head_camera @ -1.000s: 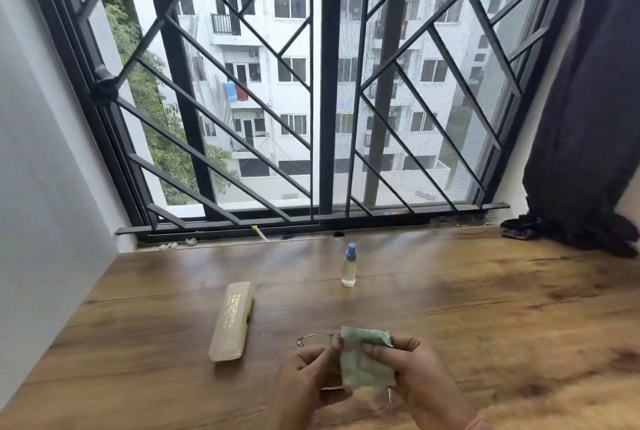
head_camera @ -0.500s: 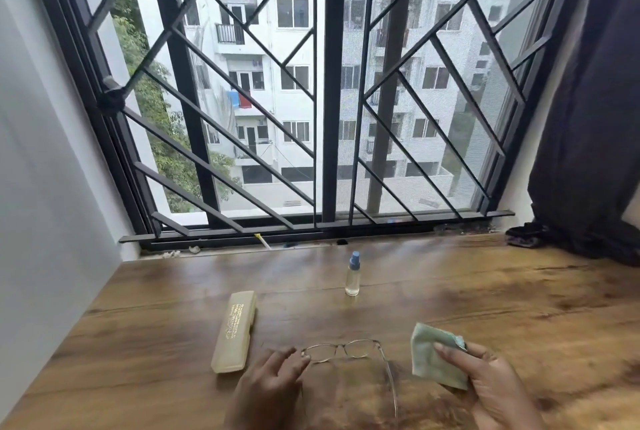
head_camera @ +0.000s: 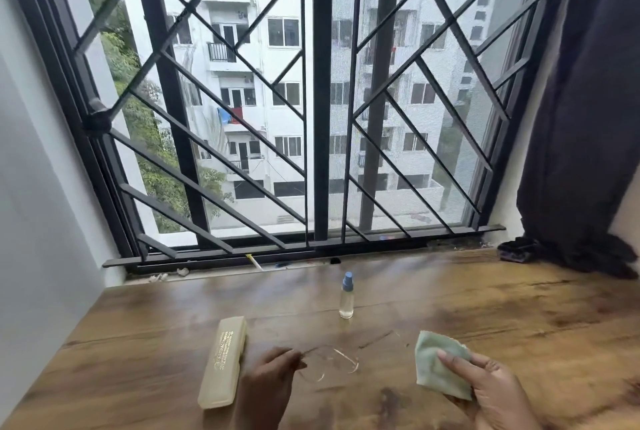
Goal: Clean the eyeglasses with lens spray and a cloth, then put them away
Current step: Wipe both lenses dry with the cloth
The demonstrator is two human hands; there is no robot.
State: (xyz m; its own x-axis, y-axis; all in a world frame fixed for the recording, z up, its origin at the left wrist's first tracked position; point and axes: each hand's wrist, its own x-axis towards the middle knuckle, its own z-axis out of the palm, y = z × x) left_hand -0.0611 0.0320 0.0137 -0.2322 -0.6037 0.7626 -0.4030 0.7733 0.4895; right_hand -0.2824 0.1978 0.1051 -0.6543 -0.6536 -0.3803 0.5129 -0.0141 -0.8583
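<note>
The eyeglasses (head_camera: 329, 362) sit on my side of the spray bottle (head_camera: 347, 298), a little to its left, smeared by motion so that only thin streaks of rim show. I cannot tell whether they touch the table (head_camera: 519, 325). Half a second ago they lay flat and sharp with my fingers only resting by one lens. Now my left hand (head_camera: 273, 381) pinches their left end, fingers curled in on the frame. A second ago both hands were together over the glasses with the cloth pressed to a lens. Since then my right hand (head_camera: 491, 391) has drawn off to the bottle's right and nearer me. It grips the pale green cloth (head_camera: 440, 367), folded, with the thumb laid across its face. The closed beige case (head_camera: 223, 360) lies left of the bottle and nearer me, just beside my left hand, where it was before. The bottle stands upright, unmoved. Behind it is the black window grille (head_camera: 320, 118), and far to its right hangs a dark curtain (head_camera: 588, 118).
</note>
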